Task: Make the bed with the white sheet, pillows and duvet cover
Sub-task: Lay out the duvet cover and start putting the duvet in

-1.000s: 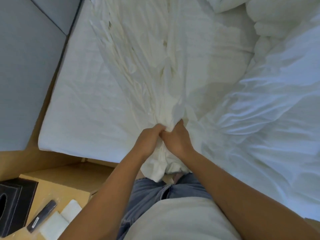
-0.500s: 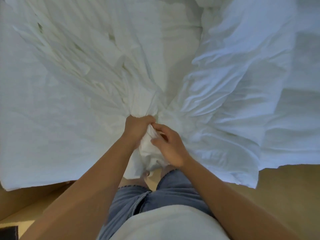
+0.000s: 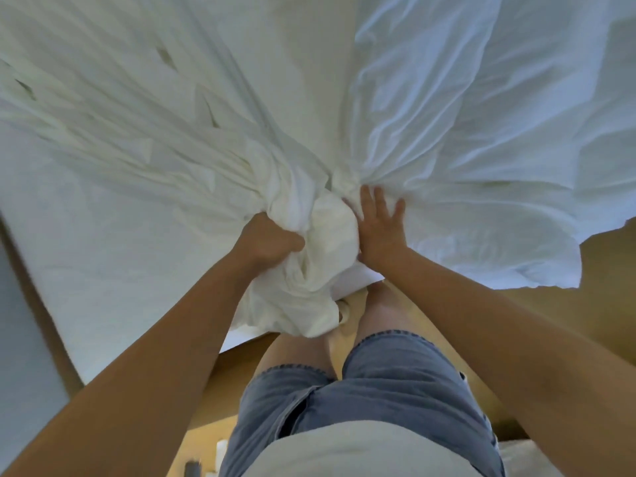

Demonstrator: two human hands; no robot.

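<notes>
The white sheet (image 3: 144, 156) is spread in fanned creases over the mattress (image 3: 86, 287), its bunched end gathered at the bed's near edge. The bunch is gripped in the fist of the left hand (image 3: 266, 242). The right hand (image 3: 380, 225) is laid flat, fingers spread, just beside it against the duvet (image 3: 481, 149). Denim shorts (image 3: 378, 390) are seen below.

The white sheet (image 3: 144, 139) lies across the mattress in long pleats that fan out from one gathered bunch at the near edge, and that bunch spills over the bed's side in a crumpled wad. Just right of it sits the duvet cover (image 3: 481, 149), bluish-white and heavily rumpled, its folds running in toward the same point while its near edge hangs past the bed over the wooden floor.
</notes>
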